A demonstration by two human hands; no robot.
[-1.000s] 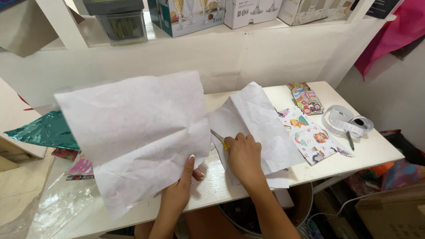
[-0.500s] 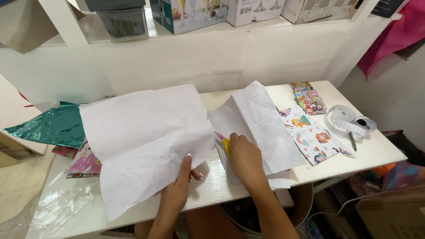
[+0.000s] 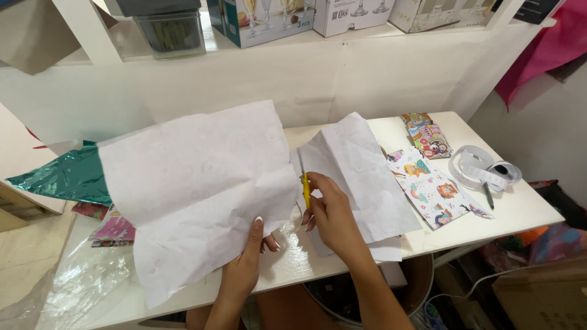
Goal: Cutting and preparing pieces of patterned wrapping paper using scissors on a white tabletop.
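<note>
Gripping the bottom edge of a large white paper sheet (image 3: 195, 195) at table centre, the left hand (image 3: 244, 269) is pinched shut; yellow scissors (image 3: 306, 190) are clasped by the right hand (image 3: 333, 217). At twelve o'clock, boxes (image 3: 269, 21) are shelved; at three, patterned wrapping strips (image 3: 431, 186).

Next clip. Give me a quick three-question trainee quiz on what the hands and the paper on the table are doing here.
1. True or false: the left hand pinches the edge of the big white paper sheet.
2. The right hand holds a thin tool of which colour? A red, B yellow, C black.
3. What lies right of the patterned paper, near the table edge?

Key: 1 true. 2 B, the yellow tool. 3 A roll of clear tape, with a dark pen beside it.
</note>
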